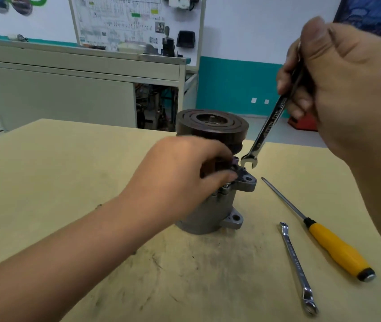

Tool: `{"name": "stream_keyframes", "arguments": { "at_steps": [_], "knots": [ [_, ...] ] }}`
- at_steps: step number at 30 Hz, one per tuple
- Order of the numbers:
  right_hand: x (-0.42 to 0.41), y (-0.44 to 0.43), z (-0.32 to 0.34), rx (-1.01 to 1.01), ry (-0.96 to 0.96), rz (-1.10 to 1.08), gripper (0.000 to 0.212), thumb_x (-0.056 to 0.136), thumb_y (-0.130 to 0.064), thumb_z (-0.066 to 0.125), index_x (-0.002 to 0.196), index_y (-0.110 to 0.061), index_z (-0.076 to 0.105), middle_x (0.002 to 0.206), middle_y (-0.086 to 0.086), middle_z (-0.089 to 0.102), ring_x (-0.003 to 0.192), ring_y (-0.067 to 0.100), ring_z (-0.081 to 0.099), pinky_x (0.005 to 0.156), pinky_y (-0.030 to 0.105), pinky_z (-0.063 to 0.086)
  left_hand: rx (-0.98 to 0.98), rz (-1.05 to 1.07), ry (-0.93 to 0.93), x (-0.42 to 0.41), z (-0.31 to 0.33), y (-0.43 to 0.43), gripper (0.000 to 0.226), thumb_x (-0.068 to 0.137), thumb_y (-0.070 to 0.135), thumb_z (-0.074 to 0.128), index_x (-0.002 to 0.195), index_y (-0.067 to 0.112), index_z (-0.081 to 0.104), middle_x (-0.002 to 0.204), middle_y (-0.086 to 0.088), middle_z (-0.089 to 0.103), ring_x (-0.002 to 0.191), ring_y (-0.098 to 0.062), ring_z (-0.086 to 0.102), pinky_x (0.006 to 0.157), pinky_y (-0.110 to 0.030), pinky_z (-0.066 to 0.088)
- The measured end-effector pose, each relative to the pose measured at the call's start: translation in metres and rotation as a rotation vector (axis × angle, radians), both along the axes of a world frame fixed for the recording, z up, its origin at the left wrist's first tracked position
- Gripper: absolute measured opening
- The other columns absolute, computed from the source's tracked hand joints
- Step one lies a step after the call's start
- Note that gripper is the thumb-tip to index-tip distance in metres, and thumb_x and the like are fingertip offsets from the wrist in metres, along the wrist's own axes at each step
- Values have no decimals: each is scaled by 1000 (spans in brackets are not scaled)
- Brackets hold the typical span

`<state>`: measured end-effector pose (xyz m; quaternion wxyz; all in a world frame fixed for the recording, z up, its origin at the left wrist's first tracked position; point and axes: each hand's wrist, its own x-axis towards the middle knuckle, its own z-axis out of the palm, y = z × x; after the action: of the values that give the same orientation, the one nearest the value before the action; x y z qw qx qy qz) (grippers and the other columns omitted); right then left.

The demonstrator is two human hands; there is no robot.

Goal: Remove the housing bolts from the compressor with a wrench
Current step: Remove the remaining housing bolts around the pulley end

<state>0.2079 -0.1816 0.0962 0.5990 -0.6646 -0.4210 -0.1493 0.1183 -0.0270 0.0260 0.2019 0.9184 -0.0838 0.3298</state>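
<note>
The compressor (210,212) stands upright on the wooden table (68,177), grey body below, dark pulley (211,123) on top. My left hand (180,180) grips its upper body just under the pulley, fingers over the bolt area. A bolt head (225,189) shows beneath my fingers. My right hand (343,89) is raised at the upper right, closed on a silver wrench (266,131). The wrench slants down-left, and its open jaw (248,161) hangs just above the mounting ear (246,181), not on a bolt.
A second silver wrench (295,266) and a yellow-handled screwdriver (338,247) lie on the table right of the compressor. Behind the table stand a grey workbench (68,89) and a wiring display board (136,22). A red object (301,123) sits on the floor.
</note>
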Motion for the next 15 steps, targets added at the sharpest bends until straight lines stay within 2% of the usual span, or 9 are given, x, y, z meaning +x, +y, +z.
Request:
{"name": "stream_keyframes", "arguments": {
  "at_steps": [2, 6, 8, 15],
  "knots": [
    [-3, 1, -3, -33, -35, -30, 32, 101, -32, 37, 75, -19, 50, 60, -4, 61, 40, 8, 41, 42, 23, 40, 21, 49, 147, 5, -9, -4, 29, 82, 41, 66, 111, 35, 67, 88, 14, 65, 83, -12, 55, 68, -25, 44],
    [-8, -2, -7, -66, -92, -58, 31, 99, -33, 40, 74, -19, 51, 60, -3, 62, 39, 10, 42, 43, 25, 41, 87, 26, 254, 18, -14, -6, 26, 85, 35, 63, 110, 35, 66, 64, 21, 46, 64, -4, 41, 62, -26, 43],
    [-8, -6, -8, -70, -97, -55, 31, 98, -35, 41, 74, -19, 52, 61, -2, 62, 40, 10, 42, 43, 25, 41, 110, 19, 292, 24, -13, -5, 25, 87, 31, 62, 111, 34, 67, 62, 20, 43, 61, -3, 41, 61, -27, 44],
    [-7, -14, -13, -45, -75, -50, 31, 99, -32, 41, 73, -18, 53, 60, -3, 63, 40, 9, 43, 43, 24, 42, 54, 58, 282, 26, -13, -4, 15, 84, 33, 67, 98, 29, 72, 52, 25, 40, 55, 3, 43, 64, -28, 48]
  ]
}}
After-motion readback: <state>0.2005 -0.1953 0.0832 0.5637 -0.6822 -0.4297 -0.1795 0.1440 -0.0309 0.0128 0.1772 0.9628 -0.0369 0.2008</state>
